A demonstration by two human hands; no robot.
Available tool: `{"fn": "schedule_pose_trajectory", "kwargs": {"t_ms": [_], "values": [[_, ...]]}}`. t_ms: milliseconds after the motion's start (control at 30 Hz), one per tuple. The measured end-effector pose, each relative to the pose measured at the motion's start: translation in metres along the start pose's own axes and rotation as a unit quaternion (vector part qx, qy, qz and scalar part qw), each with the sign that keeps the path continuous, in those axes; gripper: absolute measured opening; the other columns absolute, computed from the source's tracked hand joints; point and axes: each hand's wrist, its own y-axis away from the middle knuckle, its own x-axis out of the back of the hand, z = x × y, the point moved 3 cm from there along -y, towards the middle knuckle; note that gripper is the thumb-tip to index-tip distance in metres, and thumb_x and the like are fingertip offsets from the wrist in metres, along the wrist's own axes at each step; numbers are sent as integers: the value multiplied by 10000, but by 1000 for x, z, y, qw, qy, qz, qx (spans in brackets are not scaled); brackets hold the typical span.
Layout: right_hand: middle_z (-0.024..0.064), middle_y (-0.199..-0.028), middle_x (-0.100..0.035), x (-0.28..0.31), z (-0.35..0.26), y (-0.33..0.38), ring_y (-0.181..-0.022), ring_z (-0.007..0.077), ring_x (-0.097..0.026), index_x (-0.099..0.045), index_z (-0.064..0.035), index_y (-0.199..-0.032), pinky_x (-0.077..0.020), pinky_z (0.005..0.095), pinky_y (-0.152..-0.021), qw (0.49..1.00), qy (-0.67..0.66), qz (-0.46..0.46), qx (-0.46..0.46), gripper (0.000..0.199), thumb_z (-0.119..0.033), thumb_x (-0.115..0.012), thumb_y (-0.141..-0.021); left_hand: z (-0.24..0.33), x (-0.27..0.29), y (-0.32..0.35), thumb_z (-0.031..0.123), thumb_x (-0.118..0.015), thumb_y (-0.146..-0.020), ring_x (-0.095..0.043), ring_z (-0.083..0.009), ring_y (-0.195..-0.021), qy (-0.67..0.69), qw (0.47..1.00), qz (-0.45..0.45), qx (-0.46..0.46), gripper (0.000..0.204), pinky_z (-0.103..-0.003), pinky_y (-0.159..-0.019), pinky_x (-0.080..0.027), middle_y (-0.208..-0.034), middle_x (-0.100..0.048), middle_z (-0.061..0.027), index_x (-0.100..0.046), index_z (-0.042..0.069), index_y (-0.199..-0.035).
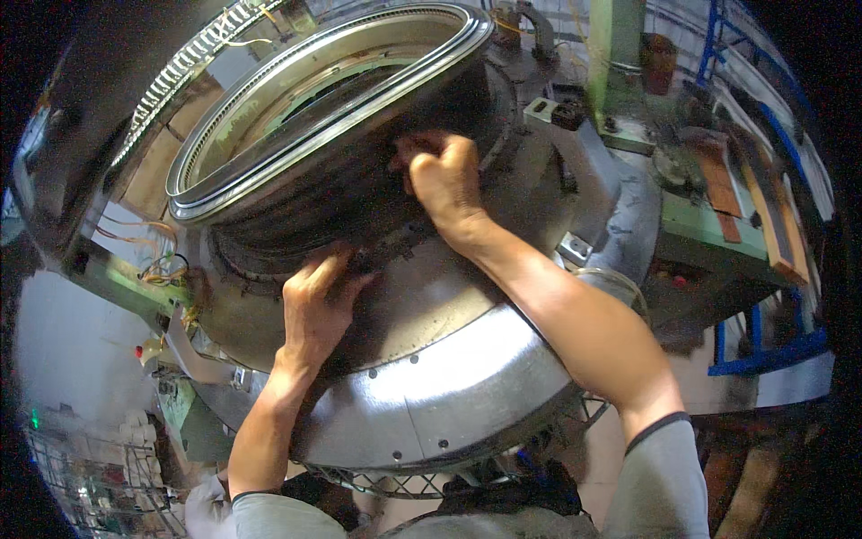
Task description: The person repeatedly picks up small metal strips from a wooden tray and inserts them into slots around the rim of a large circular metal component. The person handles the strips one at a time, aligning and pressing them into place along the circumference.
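A dark drum (337, 184) with a shiny metal rim (341, 135) around its open top stands on a round metal machine bed (422, 296). My right hand (444, 180) is raised against the drum's near side, its fingers curled closed. Whatever those fingers may hold is hidden or too small to name. Lower and to the left, my left hand (314, 296) reaches to the drum's base. Its thumb is apart from the bent fingers, and nothing shows between them. The fingertips blend into the dark drum.
A curved toothed rack (184, 76) arches at upper left, with loose wires (162, 256) below it. Green posts (615, 67) and a green bench (718, 238) with wooden boards stand to the right. A wide polished rim (449, 386) curves in front of me. Blue metal racks (768, 355) stand at far right.
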Motion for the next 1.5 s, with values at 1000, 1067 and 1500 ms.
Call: {"fn": "schedule_pose_trajectory", "kwargs": {"t_ms": [1000, 1067, 1500], "values": [[30, -784, -723, 733, -132, 23, -660, 99, -657, -747, -27, -1023, -530, 248, -577, 976, 214, -24, -15, 197, -198, -695, -940, 416, -259, 57, -124, -631, -787, -700, -247, -1008, 141, 974, 63, 168, 363, -338, -920, -530, -1094, -737, -148, -717, -14, -1122], [34, -792, -704, 754, -131, -1, -579, 57, -576, -734, -17, -1032, -448, 215, -503, 968, 235, 1, -86, 193, -187, -679, -959, 436, -306, 51, -10, -697, -886, -675, -174, -1021, 281, 907, -1, 313, 319, -304, -927, -518, -1138, -729, -110, -695, -9, -1205], [53, -802, -714, 792, -133, -46, -640, 88, -625, -730, 37, -1020, -521, 245, -595, 939, 328, -80, -66, 205, -149, -685, -945, 486, -450, -13, -6, -673, -921, -503, -254, -1316, 657, 579, 86, 476, 546, -393, -1101, -407, -1397, -537, -134, -424, 29, -1406]]}}
